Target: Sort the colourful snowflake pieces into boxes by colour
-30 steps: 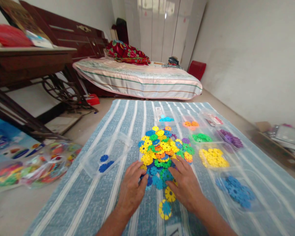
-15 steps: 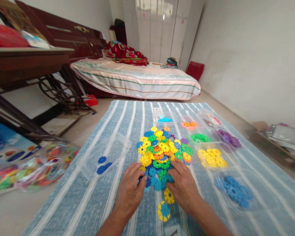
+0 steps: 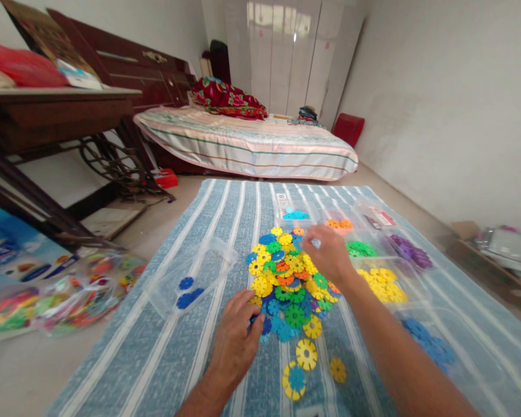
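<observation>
A loose pile of notched plastic discs [image 3: 286, 272] in mixed colours lies mid-table. My left hand [image 3: 237, 333] rests at its near left edge, thumb and fingers pinched round a dark blue disc [image 3: 253, 318] that mostly hides behind them. Over the far right of the pile, my right hand [image 3: 327, 249] is raised with fingers curled together; whatever they hold is hidden. Beyond that hand are clear boxes of light blue discs [image 3: 296, 215] and orange discs [image 3: 339, 223]. A clear box [image 3: 165, 295] with a few dark blue discs stands left of my left hand.
Along the right are clear boxes with green discs [image 3: 361, 249], purple discs [image 3: 410, 251], yellow discs [image 3: 382, 285] and blue discs [image 3: 429, 344]. Single yellow discs [image 3: 306, 354] lie near the front. A striped cloth [image 3: 165, 359] covers the table; a bed [image 3: 252, 147] stands behind.
My right hand has lifted from the near side of the pile and moved away over its far right. A yellow disc now shows at front right. My left hand stays by the pile.
</observation>
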Action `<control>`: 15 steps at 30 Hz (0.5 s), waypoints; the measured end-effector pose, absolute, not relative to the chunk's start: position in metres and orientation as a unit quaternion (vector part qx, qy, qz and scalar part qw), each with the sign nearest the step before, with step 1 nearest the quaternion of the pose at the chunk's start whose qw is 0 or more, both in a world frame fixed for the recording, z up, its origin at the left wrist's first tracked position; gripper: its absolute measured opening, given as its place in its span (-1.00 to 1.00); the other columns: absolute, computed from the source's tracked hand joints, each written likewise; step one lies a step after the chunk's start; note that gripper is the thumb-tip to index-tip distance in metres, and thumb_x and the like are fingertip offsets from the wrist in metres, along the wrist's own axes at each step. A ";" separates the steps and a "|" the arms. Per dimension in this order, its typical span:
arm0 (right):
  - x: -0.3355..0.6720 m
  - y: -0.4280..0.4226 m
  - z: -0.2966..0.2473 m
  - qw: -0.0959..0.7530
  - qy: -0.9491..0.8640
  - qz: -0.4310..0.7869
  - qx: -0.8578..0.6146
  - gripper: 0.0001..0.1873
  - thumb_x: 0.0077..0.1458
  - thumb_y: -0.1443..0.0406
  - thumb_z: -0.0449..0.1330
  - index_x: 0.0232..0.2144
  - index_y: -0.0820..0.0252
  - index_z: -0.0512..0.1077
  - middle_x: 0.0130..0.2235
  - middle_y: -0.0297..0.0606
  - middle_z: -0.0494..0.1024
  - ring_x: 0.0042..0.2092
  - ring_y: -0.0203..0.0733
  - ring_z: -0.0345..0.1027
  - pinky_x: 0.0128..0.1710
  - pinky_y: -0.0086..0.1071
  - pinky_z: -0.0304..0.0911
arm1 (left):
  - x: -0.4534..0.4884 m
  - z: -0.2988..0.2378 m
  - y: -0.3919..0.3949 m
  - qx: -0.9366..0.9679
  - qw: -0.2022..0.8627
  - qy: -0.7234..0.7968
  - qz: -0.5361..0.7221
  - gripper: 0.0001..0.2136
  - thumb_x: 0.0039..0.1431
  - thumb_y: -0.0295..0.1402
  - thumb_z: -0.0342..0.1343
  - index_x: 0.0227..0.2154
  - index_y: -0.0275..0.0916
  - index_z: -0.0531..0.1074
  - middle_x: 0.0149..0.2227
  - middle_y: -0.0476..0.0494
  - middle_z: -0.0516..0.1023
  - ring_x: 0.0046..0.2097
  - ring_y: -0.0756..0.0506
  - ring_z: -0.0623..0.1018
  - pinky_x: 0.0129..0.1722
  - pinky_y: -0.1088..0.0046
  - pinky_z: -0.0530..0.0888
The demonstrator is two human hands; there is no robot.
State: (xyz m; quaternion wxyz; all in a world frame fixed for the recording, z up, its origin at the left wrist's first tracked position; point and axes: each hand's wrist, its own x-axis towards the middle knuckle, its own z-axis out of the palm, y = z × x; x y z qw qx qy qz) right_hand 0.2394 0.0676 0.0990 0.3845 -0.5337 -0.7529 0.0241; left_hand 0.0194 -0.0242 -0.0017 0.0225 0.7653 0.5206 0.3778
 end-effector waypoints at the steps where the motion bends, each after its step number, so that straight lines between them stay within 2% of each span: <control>1: 0.241 0.085 0.108 0.411 -0.726 -0.013 -0.551 -0.95 -0.02 0.35 0.19 -0.46 0.23 0.44 -0.29 -0.16 0.51 -0.15 -0.09 0.34 -0.08 -0.20 0.22 | 0.020 -0.001 -0.025 0.766 0.023 0.522 0.374 -0.91 0.09 -0.40 0.02 -0.45 -0.17 0.42 -0.12 -0.14 0.51 0.00 -0.17 0.43 -0.03 0.16 0.44; 4: 0.240 0.113 0.123 0.461 -0.671 -0.065 -0.577 -0.76 -0.01 0.25 0.20 -0.27 0.27 0.46 -0.21 -0.11 0.51 -0.09 -0.03 0.33 -0.03 -0.13 0.19 | 0.021 0.001 -0.026 0.767 0.029 0.526 0.366 -0.90 0.10 -0.41 0.01 -0.44 -0.18 0.42 -0.13 -0.15 0.50 0.00 -0.17 0.43 -0.02 0.15 0.43; 6: 0.235 0.108 0.119 0.456 -0.688 -0.052 -0.562 -0.77 0.02 0.24 0.17 -0.28 0.25 0.46 -0.24 -0.14 0.53 -0.13 -0.06 0.35 -0.05 -0.14 0.21 | 0.021 0.003 -0.027 0.769 0.033 0.525 0.362 -0.90 0.10 -0.41 0.01 -0.44 -0.18 0.42 -0.14 -0.15 0.50 0.00 -0.17 0.42 -0.01 0.16 0.43; 9: 0.226 0.075 0.095 0.406 -0.765 0.002 -0.500 -0.86 0.05 0.30 0.12 -0.38 0.19 0.47 -0.29 -0.20 0.53 -0.17 -0.14 0.37 -0.08 -0.22 0.26 | 0.022 0.006 -0.028 0.774 0.040 0.524 0.353 -0.91 0.10 -0.41 0.01 -0.43 -0.18 0.42 -0.12 -0.16 0.50 0.02 -0.18 0.41 0.01 0.14 0.41; 11: 0.220 0.047 0.076 0.370 -0.804 0.034 -0.464 -0.88 0.05 0.34 0.12 -0.44 0.16 0.47 -0.25 -0.21 0.52 -0.10 -0.16 0.34 -0.05 -0.24 0.25 | 0.022 0.006 -0.029 0.775 0.042 0.523 0.353 -0.91 0.10 -0.41 0.01 -0.43 -0.19 0.41 -0.11 -0.17 0.49 0.03 -0.19 0.41 0.01 0.13 0.41; 15: 0.216 -0.001 0.054 0.253 -0.862 0.075 -0.433 -0.93 -0.01 0.37 0.19 -0.44 0.12 0.48 -0.07 -0.21 0.44 0.08 -0.09 0.19 0.10 -0.10 0.12 | 0.023 0.004 -0.029 0.773 0.041 0.521 0.360 -0.91 0.10 -0.41 0.00 -0.43 -0.21 0.41 -0.11 -0.20 0.49 0.02 -0.19 0.41 0.00 0.11 0.41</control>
